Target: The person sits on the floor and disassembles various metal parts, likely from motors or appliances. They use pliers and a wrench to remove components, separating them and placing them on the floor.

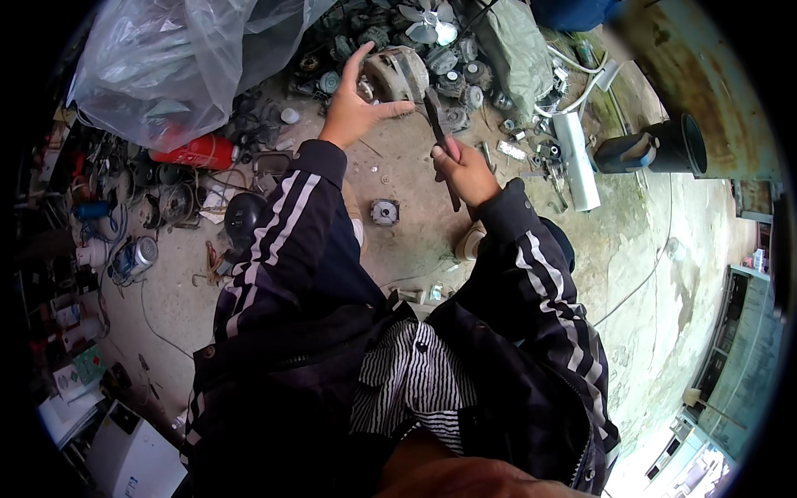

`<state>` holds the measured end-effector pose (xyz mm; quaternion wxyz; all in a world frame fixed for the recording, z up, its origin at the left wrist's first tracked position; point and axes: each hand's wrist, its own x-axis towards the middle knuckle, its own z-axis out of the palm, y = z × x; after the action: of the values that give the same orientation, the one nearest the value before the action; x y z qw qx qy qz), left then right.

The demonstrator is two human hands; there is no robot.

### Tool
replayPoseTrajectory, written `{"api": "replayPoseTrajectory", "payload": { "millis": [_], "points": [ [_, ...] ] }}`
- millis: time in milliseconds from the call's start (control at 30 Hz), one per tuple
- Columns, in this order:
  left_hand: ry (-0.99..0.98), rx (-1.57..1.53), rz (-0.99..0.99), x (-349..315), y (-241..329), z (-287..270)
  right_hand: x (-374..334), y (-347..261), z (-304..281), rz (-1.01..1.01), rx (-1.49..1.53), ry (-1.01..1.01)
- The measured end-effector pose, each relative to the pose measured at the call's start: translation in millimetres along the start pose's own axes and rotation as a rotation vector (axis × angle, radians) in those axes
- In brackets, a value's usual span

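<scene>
My left hand (pixel 350 106) curves around the near left side of a dusty, rounded electric motor (pixel 402 73). Its thumb lies along the lower side, and the forefinger reaches up the left end; the remaining fingers are mostly hidden. Closed around a long, dark metal tool (pixel 437 120), my right hand (pixel 468 174) is right of the motor. The tool's upper end is at or very near the motor's right edge; contact is unclear, as is its exact kind. On the floor below both hands sits a small square motor part (pixel 384 212).
Many greasy motors (pixel 452 83) and a metal fan blade (pixel 429 21) are heaped beyond my hands. A clear plastic bag (pixel 178 66) and a red cylinder (pixel 195 153) lie left. A white roll (pixel 576 162) and a black bucket (pixel 677 143) are right.
</scene>
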<state>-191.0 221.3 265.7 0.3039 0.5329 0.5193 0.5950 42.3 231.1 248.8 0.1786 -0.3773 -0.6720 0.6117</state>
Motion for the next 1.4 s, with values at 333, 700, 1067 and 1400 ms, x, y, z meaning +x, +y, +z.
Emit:
{"api": "replayPoseTrajectory", "payload": {
  "millis": [333, 700, 1067, 1400],
  "points": [
    [-0.032, 0.102, -0.035, -1.3, -2.3, 0.6, -1.0, 3.5, -3.2, 0.048, 0.093, -0.039],
    [-0.030, 0.011, -0.041, -2.7, 9.3, 1.5, -9.7, -2.7, -1.2, -0.008, -0.087, 0.041],
    [-0.036, -0.644, -0.466, -18.4, -10.8, 30.8, -2.2, -32.3, 11.3, -0.214, -0.185, 0.176],
    [0.004, -1.113, -0.877, -5.5, -22.2, 8.8, 17.3, -12.3, -50.4, 0.228, 1.006, 0.182]
  ]
}}
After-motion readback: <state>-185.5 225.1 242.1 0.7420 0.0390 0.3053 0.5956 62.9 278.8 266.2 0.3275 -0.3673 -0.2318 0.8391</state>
